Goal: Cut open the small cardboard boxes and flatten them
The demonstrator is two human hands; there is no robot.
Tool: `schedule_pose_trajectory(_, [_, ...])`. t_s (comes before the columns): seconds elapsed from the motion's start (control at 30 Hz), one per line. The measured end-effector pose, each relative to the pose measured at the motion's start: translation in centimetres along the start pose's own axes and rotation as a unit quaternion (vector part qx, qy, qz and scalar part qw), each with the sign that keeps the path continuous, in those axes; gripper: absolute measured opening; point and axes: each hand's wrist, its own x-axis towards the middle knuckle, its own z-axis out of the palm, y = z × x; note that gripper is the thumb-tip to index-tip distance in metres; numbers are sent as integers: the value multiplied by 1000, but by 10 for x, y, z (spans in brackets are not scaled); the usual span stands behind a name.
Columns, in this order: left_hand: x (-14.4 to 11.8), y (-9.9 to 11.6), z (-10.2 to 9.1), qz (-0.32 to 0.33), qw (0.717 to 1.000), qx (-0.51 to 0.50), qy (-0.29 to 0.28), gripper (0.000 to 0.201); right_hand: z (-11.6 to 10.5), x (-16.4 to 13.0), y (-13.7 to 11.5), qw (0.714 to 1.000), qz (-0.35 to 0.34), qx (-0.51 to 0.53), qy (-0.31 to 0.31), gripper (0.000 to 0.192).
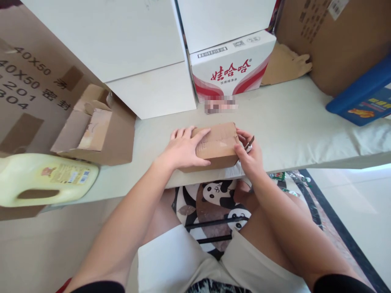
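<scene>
A small brown cardboard box lies near the front edge of the cloth-covered surface in front of me. My left hand grips its left end, thumb along the near side and the other fingers spread over the top and far side. At the right end, my right hand is closed around a small knife whose dark blade points up and away. Its fingers also touch the box's right end. Most of the knife's handle is hidden in the hand.
To the left stand an opened cardboard box and a pale yellow jug. White cartons and a red-and-white carton line the back. A blue container stands at the right. Below, panda-patterned fabric lies between the legs.
</scene>
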Motion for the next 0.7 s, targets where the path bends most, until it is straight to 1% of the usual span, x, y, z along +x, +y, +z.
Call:
schedule_pose_trajectory(0.07, [-4,-12,1,-1,999,-36,27,101,-2,1,-1,1000,-2,-2,1,52])
schedule_pose_trajectory(0.1, [-8,-20,2,-8,996,-74,47,100,-3,1,-2,1000,-2,-6,8,51])
schedule_pose_trajectory(0.13, [-13,-30,2,-19,989,-127,70,100,-4,2,-3,1000,-2,-12,18,48])
schedule_pose_trajectory(0.17, [-18,-41,4,-37,973,-204,103,99,-4,3,-4,999,1,-20,31,44])
schedule_pose_trajectory(0.2, [-24,-51,6,-58,941,-301,141,98,-4,4,-5,999,9,-26,46,40])
schedule_pose_trajectory(0.23, [-29,-60,9,-83,891,-408,180,93,-4,4,-5,998,21,-31,60,35])
schedule_pose_trajectory(0.27, [-33,-68,14,-108,834,-503,199,86,-3,6,-6,996,38,-31,72,31])
schedule_pose_trajectory(0.33, [-40,-72,27,-161,721,-639,214,73,-1,8,-4,994,74,-20,82,27])
schedule_pose_trajectory(0.4, [-41,-63,44,-183,633,-726,194,67,2,10,-2,993,95,-4,75,28])
schedule_pose_trajectory(0.43, [-40,-55,54,-182,598,-761,173,65,3,10,-2,993,100,1,68,29])
schedule_pose_trajectory(0.5, [-34,-33,73,-182,537,-814,124,60,3,9,-2,994,101,1,46,32])
schedule_pose_trajectory(0.53, [-30,-22,83,-183,511,-833,102,60,3,8,-3,995,97,3,31,35])
schedule_pose_trajectory(0.57, [-26,-12,91,-189,492,-847,65,61,1,7,-4,996,90,10,16,37])
schedule_pose_trajectory(0.6, [-22,-3,99,-199,482,-853,29,63,0,5,-6,997,80,21,3,40])
schedule_pose_trajectory(0.63, [-19,5,105,-203,487,-849,5,61,-3,4,-8,997,67,35,-4,43])
schedule_pose_trajectory(0.67, [-16,10,109,-209,506,-837,-1,55,-5,4,-9,997,55,46,-3,44])
schedule_pose_trajectory(0.7, [-14,13,111,-207,531,-822,7,50,-8,3,-10,998,47,50,4,45])
